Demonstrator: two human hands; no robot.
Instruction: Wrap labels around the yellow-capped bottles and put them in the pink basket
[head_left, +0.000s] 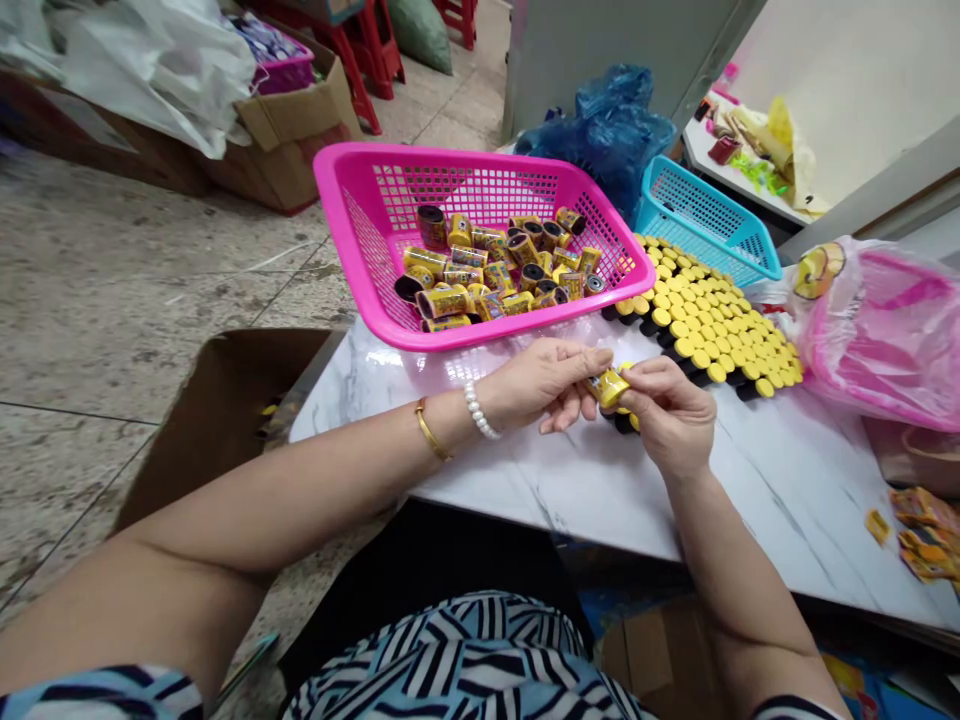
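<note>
A small, glossy yellow printed tube [609, 388] is pinched between my two hands above the front of the table. My left hand [551, 385], with a pearl bracelet at the wrist, closes its thumb and fingers on the tube's left end. The fingertips of my right hand [671, 410] grip its right end. Just under the tube, one or two yellow-capped black pieces [626, 423] are partly hidden by my hands. Beyond my hands stands a pink basket [480, 330] with many small black cylinders in yellow printed wraps [495, 275], lying loose.
Rows of yellow-topped black cylinders [712, 320] stand close together right of the basket. Behind them are a blue basket [705, 225] and a blue plastic bag [607, 125]. A bagged pink basket [885, 330] and orange wrappers [926, 530] lie right. An open carton [187, 440] is at left.
</note>
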